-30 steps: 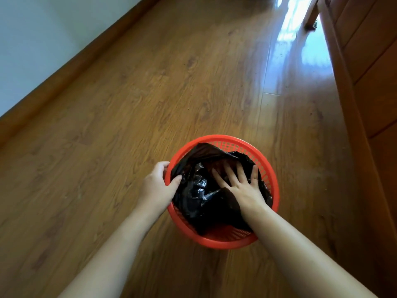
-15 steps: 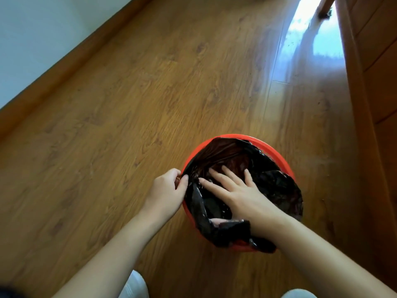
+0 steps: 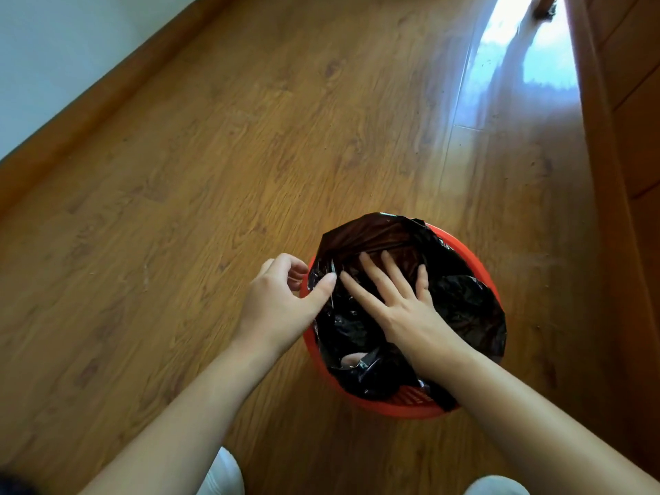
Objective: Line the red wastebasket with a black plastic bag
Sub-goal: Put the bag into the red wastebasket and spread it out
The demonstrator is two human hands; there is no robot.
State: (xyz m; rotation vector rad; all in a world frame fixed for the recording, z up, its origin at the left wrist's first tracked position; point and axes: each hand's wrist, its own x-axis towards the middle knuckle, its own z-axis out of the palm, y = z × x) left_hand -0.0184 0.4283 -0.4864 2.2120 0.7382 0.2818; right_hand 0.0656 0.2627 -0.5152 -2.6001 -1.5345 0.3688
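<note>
The red wastebasket [image 3: 400,405] stands on the wooden floor, low and right of centre. A crumpled black plastic bag [image 3: 464,301] fills its mouth and drapes over the far and right rim. My left hand [image 3: 282,301] is at the basket's left rim, thumb and fingers pinching the bag's edge there. My right hand [image 3: 396,301] lies flat inside the basket, fingers spread, pressing on the bag. The basket's bottom is hidden by the bag.
Wooden floor [image 3: 214,173] all around. A white wall with a wooden skirting board [image 3: 89,101] runs along the left. Wooden furniture [image 3: 628,137] stands close on the right. My knees in white [image 3: 225,473] show at the bottom edge.
The bag has spread wider over the far and right rim. My left hand shifted along the left rim, pinching the edge; my right hand stays pressed inside. The view moved closer.
</note>
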